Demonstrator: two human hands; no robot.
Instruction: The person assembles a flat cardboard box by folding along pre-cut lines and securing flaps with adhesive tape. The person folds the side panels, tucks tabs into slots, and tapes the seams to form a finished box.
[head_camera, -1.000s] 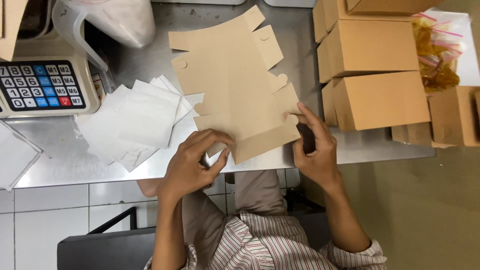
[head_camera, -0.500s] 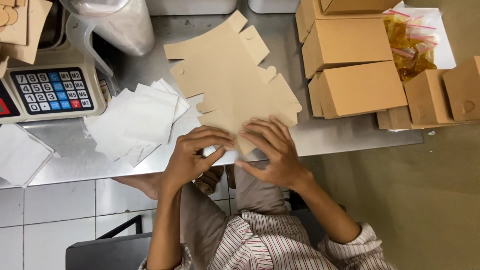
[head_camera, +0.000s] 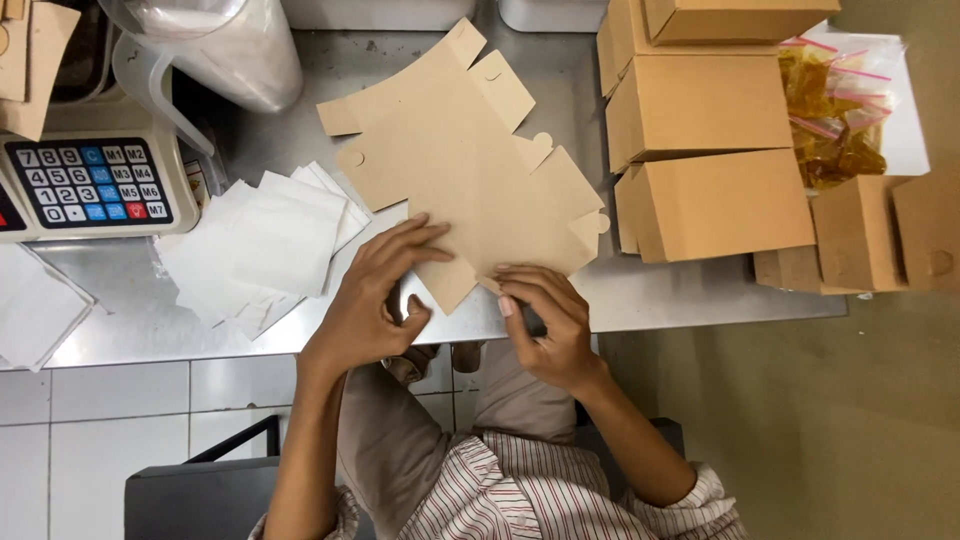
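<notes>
Both hands have shifted to the flat cardboard blank's near corner: left hand presses it onto the surface, right hand pinches a flap to crease it.

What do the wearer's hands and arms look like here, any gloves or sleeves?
No gloves: the left hand and right hand are both bare, with no rings, watch or bands visible. The forearms are uncovered. The white shirt with thin dark red stripes has its sleeves pushed up to about the elbows, bunched in folds. Fingernails look short and unpainted.
</notes>
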